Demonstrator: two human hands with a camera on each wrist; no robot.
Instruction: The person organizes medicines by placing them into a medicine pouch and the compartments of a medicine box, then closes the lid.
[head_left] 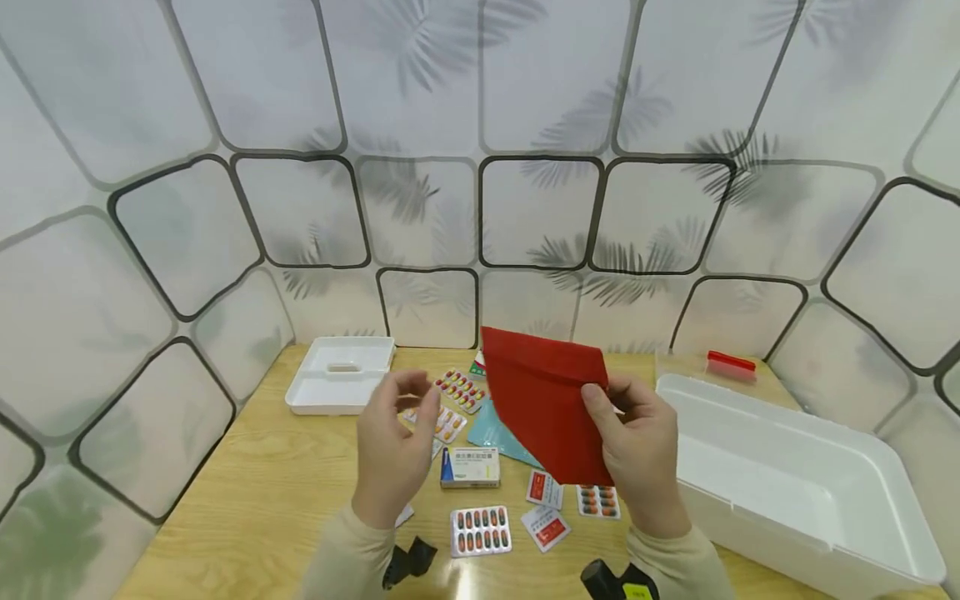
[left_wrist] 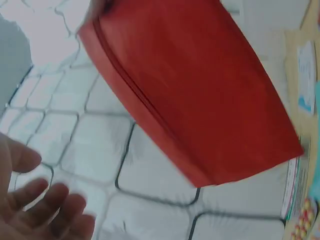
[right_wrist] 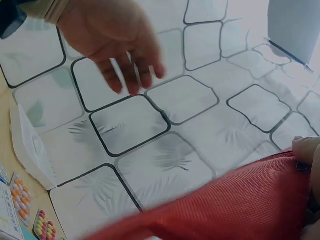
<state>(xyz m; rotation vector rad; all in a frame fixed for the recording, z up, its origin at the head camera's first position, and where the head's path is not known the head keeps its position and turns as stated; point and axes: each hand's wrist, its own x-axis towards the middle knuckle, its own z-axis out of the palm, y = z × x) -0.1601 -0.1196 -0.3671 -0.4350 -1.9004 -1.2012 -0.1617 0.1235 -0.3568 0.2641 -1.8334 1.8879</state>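
Note:
A red fabric pouch (head_left: 551, 404) is held up over the table by my right hand (head_left: 639, 446), which pinches its right edge, thumb on the near face. In the right wrist view the thumb (right_wrist: 305, 148) sits at the pouch's edge, close to a small dark zip pull (right_wrist: 302, 166). Apart from the pouch, my left hand (head_left: 397, 446) hovers to its left with nothing in it. Its fingers (left_wrist: 60, 207) are loosely bent. Beneath the hands lie a medicine box (head_left: 470, 467), blister packs of capsules (head_left: 481, 532) and a light-blue packet (head_left: 497, 435), partly covered by the pouch.
A long white bin (head_left: 795, 467) occupies the table's right side, with a clear, red-trimmed item (head_left: 731, 367) behind it. At the back left lies a white lid (head_left: 341, 375) with a handle. Small red-and-white sachets (head_left: 545, 528) lie near the front. Patterned curtain (head_left: 540, 212) surrounds the table.

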